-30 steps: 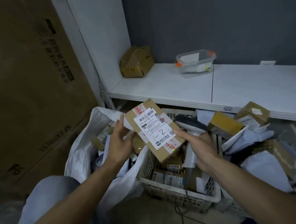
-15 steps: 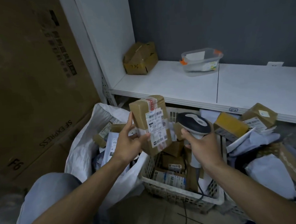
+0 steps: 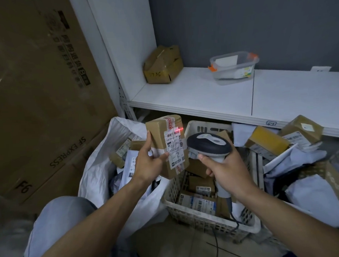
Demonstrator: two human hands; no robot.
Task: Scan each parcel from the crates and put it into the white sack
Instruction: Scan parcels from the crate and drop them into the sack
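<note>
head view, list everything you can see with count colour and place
parcel: one, brown with white label, held up at centre
scanner: one, dark grey and white, aimed at the label, red line on it
white sack: one, white, lower left, open
crate: one plainly seen, white, lower centre
other parcels: many, brown or white, in sack, in crate, heaped at right
shelf: one, white, behind
small box: one, brown, on shelf, left corner
tub: one, clear with orange clips, on shelf
large carton: one, brown, far left
left grip: one, bare hand, holds the parcel
right grip: one, bare hand, holds the scanner
</note>
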